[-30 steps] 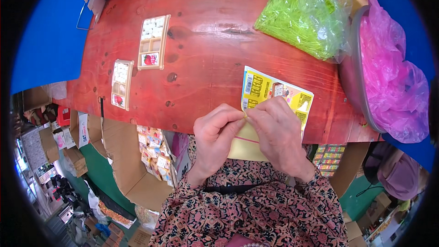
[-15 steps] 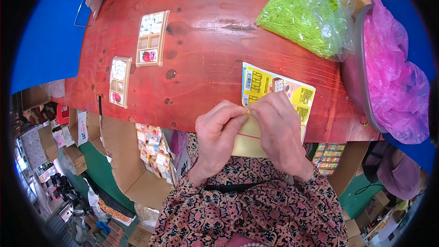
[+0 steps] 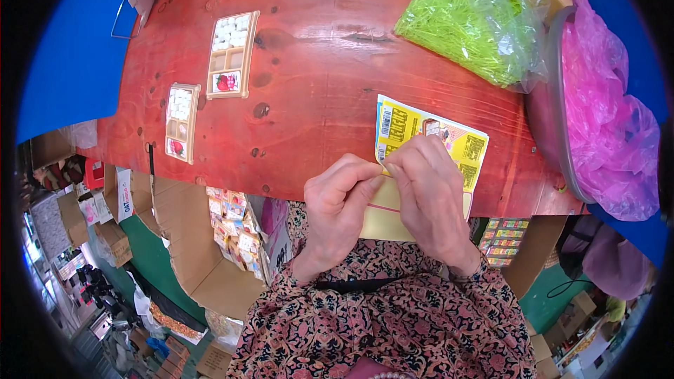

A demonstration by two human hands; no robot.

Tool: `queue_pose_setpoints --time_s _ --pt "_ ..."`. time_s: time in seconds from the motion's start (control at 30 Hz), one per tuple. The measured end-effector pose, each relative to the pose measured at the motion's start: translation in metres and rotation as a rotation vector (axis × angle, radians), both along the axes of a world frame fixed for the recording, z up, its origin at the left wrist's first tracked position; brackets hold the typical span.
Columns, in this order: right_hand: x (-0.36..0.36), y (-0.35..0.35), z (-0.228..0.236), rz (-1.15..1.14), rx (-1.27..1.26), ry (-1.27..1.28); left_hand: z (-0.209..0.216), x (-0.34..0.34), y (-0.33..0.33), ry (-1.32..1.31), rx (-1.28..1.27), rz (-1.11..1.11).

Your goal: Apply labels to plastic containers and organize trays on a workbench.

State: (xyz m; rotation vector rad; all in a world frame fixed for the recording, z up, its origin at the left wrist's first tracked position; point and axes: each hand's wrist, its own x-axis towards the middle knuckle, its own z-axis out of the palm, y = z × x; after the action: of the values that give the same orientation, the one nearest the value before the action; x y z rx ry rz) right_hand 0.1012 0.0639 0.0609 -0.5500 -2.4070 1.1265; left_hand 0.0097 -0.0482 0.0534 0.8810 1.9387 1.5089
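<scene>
A stack of yellow printed label sheets point(image 3: 474, 149) lies near the table's front edge, with a pale yellow backing point(image 3: 385, 226) bare on the side towards me and hanging past the edge. My left hand point(image 3: 342, 195) is closed, thumb and forefinger pinching the top sheet at its left side. Right beside it, my right hand point(image 3: 430, 193) pinches a label edge at the same spot, its fingertips nearly touching the left ones. The back of the right hand covers part of the print. What exactly sits between the fingertips is too small to make out.
Two compartment trays point(image 3: 234, 61) with white pieces and strawberry pictures lie at the left on the red wooden table point(image 3: 316, 98). A bag of green shreds point(image 3: 470, 24) and a basin point(image 3: 554, 105) with pink plastic stand right. Below, an open carton point(image 3: 186, 245) holds small packets.
Both hands and the label sheets appear slightly farther right in the picture. The pinch at the sheet's left side is unchanged.
</scene>
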Motion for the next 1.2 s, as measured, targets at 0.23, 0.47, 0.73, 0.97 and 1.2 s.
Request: queue_pose_setpoints --time_s 0.23,0.47,0.73,0.97,1.2 --pt "0.001 0.003 0.001 0.052 -0.022 0.032 -0.004 -0.003 -0.002 -0.228 -0.014 0.036" --pt "0.001 -0.007 -0.003 0.016 0.097 0.005 0.004 -0.001 0.002 -0.095 -0.038 0.019" --pt "0.000 -0.004 -0.008 -0.049 0.003 0.003 -0.001 -0.003 0.003 -0.154 -0.044 0.023" --pt "0.002 -0.001 -0.002 -0.021 -0.069 0.002 -0.002 -0.008 0.000 -0.703 -0.003 0.074" --pt "0.001 -0.013 -0.004 -0.041 0.071 0.006 -0.001 -0.003 -0.004 -0.368 -0.043 0.037"
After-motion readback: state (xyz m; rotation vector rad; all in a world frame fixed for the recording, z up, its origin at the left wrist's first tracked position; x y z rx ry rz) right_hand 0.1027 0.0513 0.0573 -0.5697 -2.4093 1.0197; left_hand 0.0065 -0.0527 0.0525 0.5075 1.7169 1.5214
